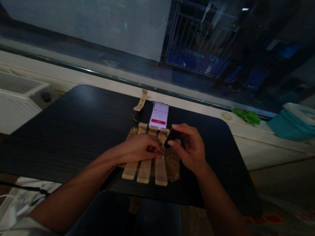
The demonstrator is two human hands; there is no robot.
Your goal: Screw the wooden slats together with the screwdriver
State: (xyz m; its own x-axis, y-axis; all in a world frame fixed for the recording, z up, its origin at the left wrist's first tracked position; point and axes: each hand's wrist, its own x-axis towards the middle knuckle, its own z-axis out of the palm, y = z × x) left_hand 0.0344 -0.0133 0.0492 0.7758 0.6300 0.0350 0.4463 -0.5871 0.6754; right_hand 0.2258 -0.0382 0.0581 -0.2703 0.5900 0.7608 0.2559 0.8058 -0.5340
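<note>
Right wooden strip (162, 174) of a set of three, lying near the middle of the table's (66, 132) near edge, is where the work is. Step in hand, as I judge it: close two-handed work on that strip, small shiny bit (161, 156) at the fingertips. Next move seems to call for a steady left hand and careful aim with the right.

Left hand (139, 147) lies across the strips, fingers curled together over the right one; can't tell whether they grip the bit or just touch it. Right hand (193, 147) pinches a dark cylinder (170, 138) between thumb and fingers, tilted, just above that strip.

Around: brown wrap (174, 168) under the strips, lit phone (159, 115) beyond them toward the far edge, another wooden piece (141, 102) at that edge, left of the phone.
</note>
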